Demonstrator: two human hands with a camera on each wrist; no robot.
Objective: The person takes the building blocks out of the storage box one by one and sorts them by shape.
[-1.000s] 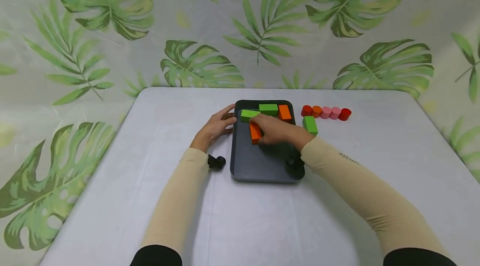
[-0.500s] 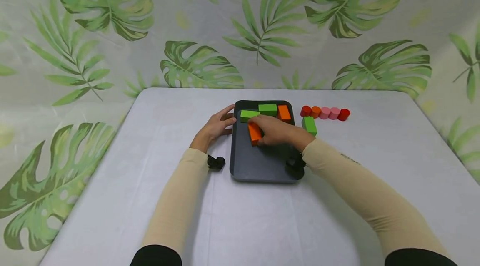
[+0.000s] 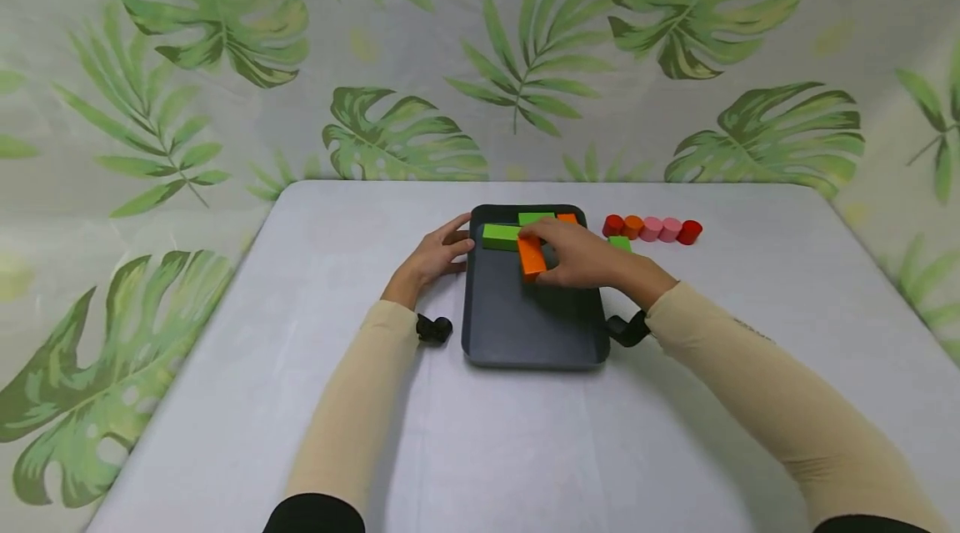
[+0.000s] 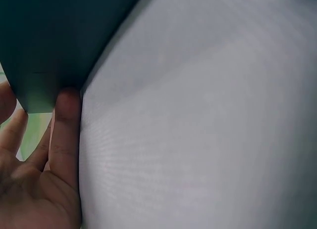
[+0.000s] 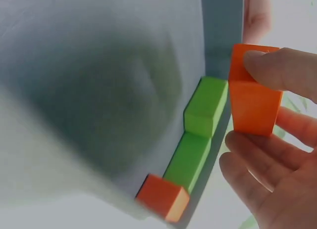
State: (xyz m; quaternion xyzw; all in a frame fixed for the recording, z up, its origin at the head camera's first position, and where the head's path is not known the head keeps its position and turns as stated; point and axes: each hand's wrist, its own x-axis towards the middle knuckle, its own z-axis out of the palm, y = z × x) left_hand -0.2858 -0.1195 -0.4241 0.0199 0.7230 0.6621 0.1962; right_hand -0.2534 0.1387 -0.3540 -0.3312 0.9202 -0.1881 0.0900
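Observation:
A dark tray (image 3: 537, 333) holds a green block (image 3: 500, 237) at its upper left, another green block (image 3: 536, 218) behind it and an orange block (image 3: 567, 218) at the back right corner. My right hand (image 3: 588, 253) pinches a second orange block (image 3: 532, 258) between thumb and fingers; in the right wrist view this orange block (image 5: 255, 105) appears raised beside the green ones. At the tray's left edge, my left hand (image 3: 430, 258) rests with fingers extended; the left wrist view shows its fingers (image 4: 66, 135) against the tray's side (image 4: 54, 41).
Right of the tray, several small cylinders stand in a row, among them a red one (image 3: 689, 232) and a pink one (image 3: 651, 228). Another green block (image 3: 620, 243), partly hidden by my right hand, lies just off the tray's right edge. White cloth (image 3: 450, 450) covers the table.
My right hand has moved right and slightly back with the orange block, which now appears lifted. The green block at the upper left shows more fully. My left hand has stayed put.

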